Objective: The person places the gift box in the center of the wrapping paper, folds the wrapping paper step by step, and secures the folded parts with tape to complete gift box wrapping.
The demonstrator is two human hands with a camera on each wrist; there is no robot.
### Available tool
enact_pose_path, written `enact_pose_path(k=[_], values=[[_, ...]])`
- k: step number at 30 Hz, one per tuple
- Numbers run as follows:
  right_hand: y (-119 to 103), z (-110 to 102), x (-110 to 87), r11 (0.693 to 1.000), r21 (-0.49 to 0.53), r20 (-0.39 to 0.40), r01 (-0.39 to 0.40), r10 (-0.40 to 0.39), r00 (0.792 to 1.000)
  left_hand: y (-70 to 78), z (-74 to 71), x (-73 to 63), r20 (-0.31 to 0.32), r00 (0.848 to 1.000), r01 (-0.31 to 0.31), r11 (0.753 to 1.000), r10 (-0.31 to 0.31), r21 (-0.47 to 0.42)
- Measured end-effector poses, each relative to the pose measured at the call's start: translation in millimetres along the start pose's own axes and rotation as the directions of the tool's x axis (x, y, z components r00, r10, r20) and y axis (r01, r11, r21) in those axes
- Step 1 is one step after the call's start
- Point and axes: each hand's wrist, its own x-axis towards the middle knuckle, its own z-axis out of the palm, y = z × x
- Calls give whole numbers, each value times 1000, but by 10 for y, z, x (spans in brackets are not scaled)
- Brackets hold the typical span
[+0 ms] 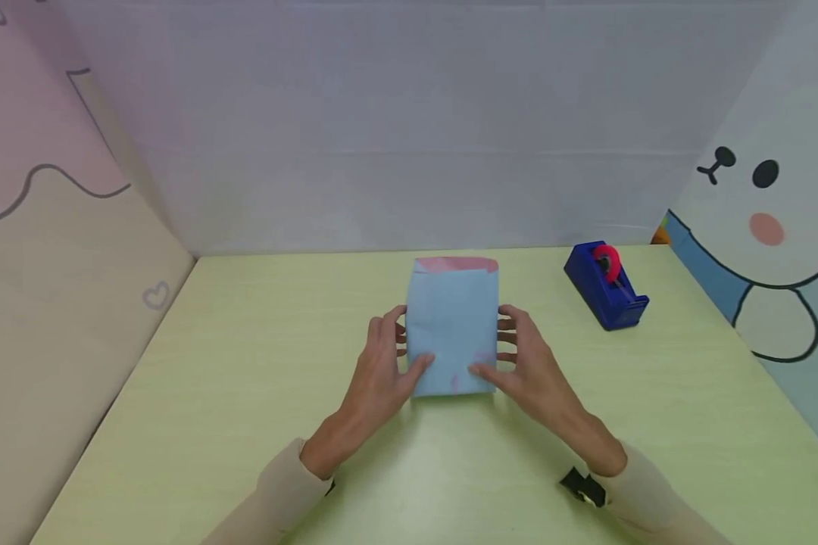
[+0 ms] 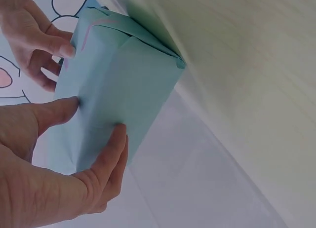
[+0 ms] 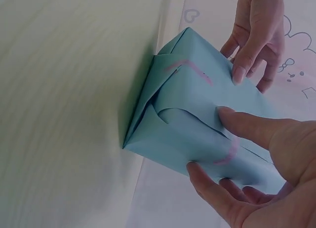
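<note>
A box wrapped in light blue paper [image 1: 453,322] is between both hands at the middle of the table. My left hand [image 1: 382,367] grips its left side, thumb on the top face and fingers along the side. On the opposite side my right hand [image 1: 535,371] holds it the same way. Folded flaps close the near end of the wrapped box [image 3: 197,99], with pink strips across the paper seams in the right wrist view. A pink patch shows at the far end in the head view. The underside is hidden.
A blue tape dispenser [image 1: 603,291] with a red roll stands at the back right of the pale green table [image 1: 279,333]. A plain wall panel [image 1: 409,151] rises behind, and panels with cartoon drawings flank the table on both sides.
</note>
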Motion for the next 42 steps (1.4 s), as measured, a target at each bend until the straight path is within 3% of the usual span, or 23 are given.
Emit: enact_pose_path(k=[22,33,42], values=[[14,-23,-137,998,0,4,64,-64,998,-26,-82,-135,23,1000,-18,999,18,-33],[32,-50,-184,987,31,-98,157,-154,983,-4,-66,-189,-35,999,-33,999,34,20],[31,-60,-196,978,-9,-148,209,-208,967,24,-64,-204,-65,998,-29,999,26,-46]])
